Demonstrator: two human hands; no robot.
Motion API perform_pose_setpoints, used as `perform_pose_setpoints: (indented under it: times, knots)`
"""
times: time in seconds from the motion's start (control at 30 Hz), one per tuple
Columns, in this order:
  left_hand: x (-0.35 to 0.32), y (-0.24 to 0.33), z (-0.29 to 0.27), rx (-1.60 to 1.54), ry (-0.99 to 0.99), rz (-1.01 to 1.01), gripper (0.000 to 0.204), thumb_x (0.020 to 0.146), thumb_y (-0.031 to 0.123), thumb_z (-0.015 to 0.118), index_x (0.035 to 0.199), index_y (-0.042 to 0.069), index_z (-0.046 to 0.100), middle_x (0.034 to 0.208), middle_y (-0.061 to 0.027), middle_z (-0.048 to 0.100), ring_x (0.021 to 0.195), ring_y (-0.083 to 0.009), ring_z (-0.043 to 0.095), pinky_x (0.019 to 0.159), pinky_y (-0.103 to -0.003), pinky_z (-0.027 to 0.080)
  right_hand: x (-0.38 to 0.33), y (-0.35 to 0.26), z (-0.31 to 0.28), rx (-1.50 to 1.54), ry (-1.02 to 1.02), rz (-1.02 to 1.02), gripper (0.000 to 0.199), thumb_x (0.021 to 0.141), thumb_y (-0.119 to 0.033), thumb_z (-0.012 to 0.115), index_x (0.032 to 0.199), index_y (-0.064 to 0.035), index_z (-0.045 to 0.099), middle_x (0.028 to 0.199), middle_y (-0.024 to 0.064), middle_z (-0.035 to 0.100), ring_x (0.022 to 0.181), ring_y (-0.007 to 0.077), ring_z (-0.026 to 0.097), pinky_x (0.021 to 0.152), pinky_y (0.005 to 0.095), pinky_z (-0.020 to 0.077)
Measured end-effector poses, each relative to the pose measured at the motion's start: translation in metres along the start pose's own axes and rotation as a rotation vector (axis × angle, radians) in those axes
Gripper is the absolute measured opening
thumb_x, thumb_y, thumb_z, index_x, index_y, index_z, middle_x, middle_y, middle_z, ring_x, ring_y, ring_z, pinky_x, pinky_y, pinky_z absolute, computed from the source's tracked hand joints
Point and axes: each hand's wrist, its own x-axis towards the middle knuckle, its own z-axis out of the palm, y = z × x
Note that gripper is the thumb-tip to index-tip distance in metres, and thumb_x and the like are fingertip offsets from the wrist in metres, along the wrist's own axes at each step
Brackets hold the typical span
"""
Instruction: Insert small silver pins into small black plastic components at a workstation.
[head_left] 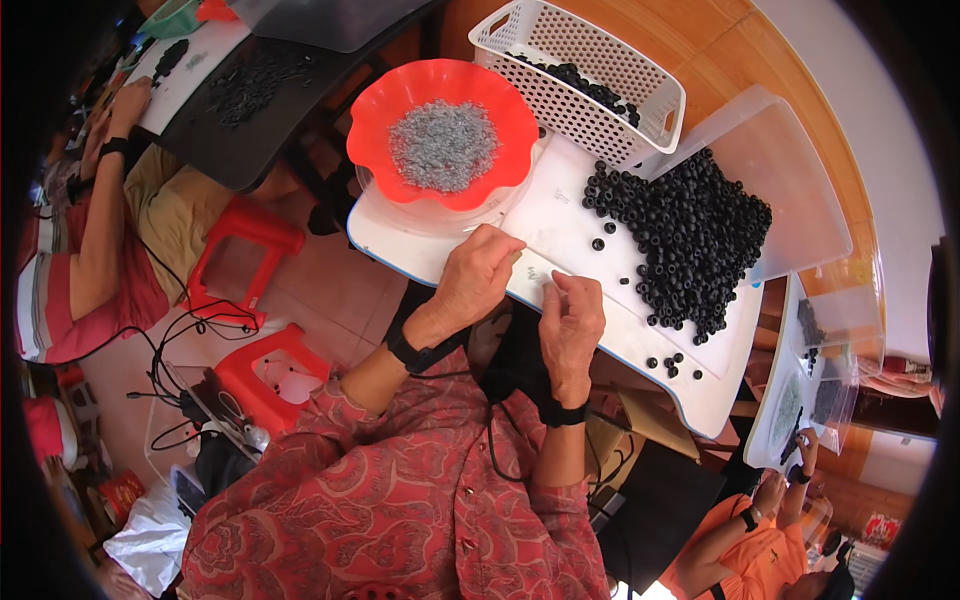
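Observation:
My left hand (pixel 470 275) is held over the near edge of the white table (pixel 420 237), its thumb and fingertips pinched together. My right hand (pixel 572 325) is close by on the right, its fingers curled and closed too. What either pinch holds, if anything, is too small to make out. Beyond my left hand stands a red wavy-rimmed bowl (pixel 365 125) with a heap of tiny grey pieces (pixel 443 145). To the right of my hands, a large pile of small black ring-like parts (pixel 695 240) spreads over a white sheet, a few of them lying loose.
A white perforated basket (pixel 640 140) with more black parts stands at the back. A clear plastic bin (pixel 800 190) lies tipped behind the pile. Red stools (pixel 250 250) and cables (pixel 170 370) are on the left. Other people work at the left and lower right.

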Motion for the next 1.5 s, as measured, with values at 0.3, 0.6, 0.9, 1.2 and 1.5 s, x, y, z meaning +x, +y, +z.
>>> perform_pose_setpoints:
  times: [0.3,0.6,0.9,1.2,1.5]
  knots:
    - [0.005,0.005,-0.001,0.219,-0.237,0.188,0.022,0.083,0.001,0.062,0.104,0.005,0.068,0.099,-0.0118,0.056,0.089,-0.0291,0.060,0.072,-0.037,0.050,-0.001,-0.001,0.009,-0.083,-0.053,-0.029,0.009,0.084,-0.006,0.068,0.092,-0.0032,0.068,0.089,0.0115,0.057,0.071,0.0283,0.061,0.062,0.0384,0.0490]
    - [0.006,0.006,-0.002,0.159,-0.269,0.119,0.012,0.080,0.006,0.069,0.090,0.003,0.063,0.095,-0.0098,0.054,0.087,-0.0286,0.059,0.070,-0.038,0.049,-0.002,0.004,0.015,-0.118,0.017,-0.069,0.006,0.086,-0.002,0.063,0.092,-0.0016,0.060,0.090,0.0148,0.056,0.076,0.0340,0.060,0.064,0.0428,0.0490]
    - [0.007,0.001,-0.003,-0.026,-0.189,0.130,0.018,0.081,0.004,0.069,0.098,0.003,0.065,0.088,-0.0100,0.057,0.073,-0.0250,0.059,0.065,-0.034,0.048,-0.004,0.003,0.018,0.169,0.036,0.012,0.004,0.089,0.000,0.061,0.092,0.0004,0.059,0.086,0.0130,0.056,0.075,0.0248,0.056,0.068,0.0332,0.0469]
    - [0.009,0.002,-0.008,-0.291,-0.330,-0.051,0.018,0.085,0.003,0.067,0.103,0.000,0.066,0.091,-0.0058,0.063,0.079,-0.0140,0.060,0.070,-0.027,0.049,-0.003,-0.002,0.014,0.626,-0.118,0.399,0.014,0.098,-0.012,0.056,0.093,-0.0001,0.060,0.081,0.0009,0.057,0.067,0.0065,0.049,0.061,0.0213,0.0412]
    - [0.004,0.007,-0.009,-0.592,-0.340,-0.298,0.012,0.087,0.002,0.069,0.098,-0.001,0.067,0.087,-0.0016,0.066,0.078,-0.0058,0.062,0.068,-0.020,0.052,-0.003,-0.004,0.008,0.760,-0.193,0.469,0.023,0.101,-0.022,0.052,0.092,-0.0028,0.061,0.073,-0.0019,0.055,0.065,0.0050,0.047,0.060,0.0207,0.0389]
